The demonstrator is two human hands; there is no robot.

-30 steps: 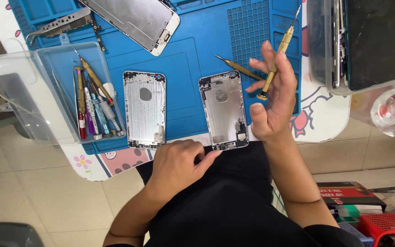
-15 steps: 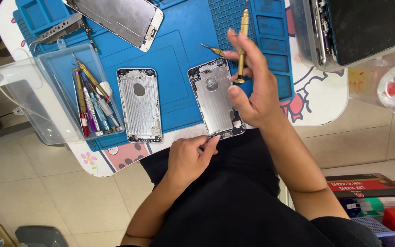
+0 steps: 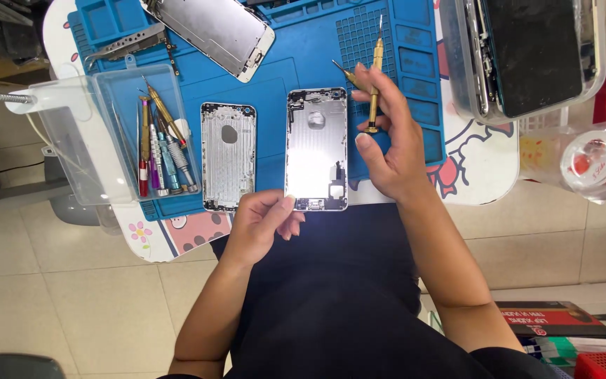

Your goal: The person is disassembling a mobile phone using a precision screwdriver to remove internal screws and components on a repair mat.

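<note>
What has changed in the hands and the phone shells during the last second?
The right hand turned the gold screwdriver from tilted to upright. The left hand stays at the bottom edge of the larger silver phone shell. The smaller silver shell lies as before.

Both forearms reach forward from the lap, bare to above the elbow. The left hand (image 3: 264, 221) lies low with fingers loosely curled, thumb tip extended to the right. The right hand (image 3: 391, 144) is raised higher, palm turned left, fingers pinched and bent inward.
</note>
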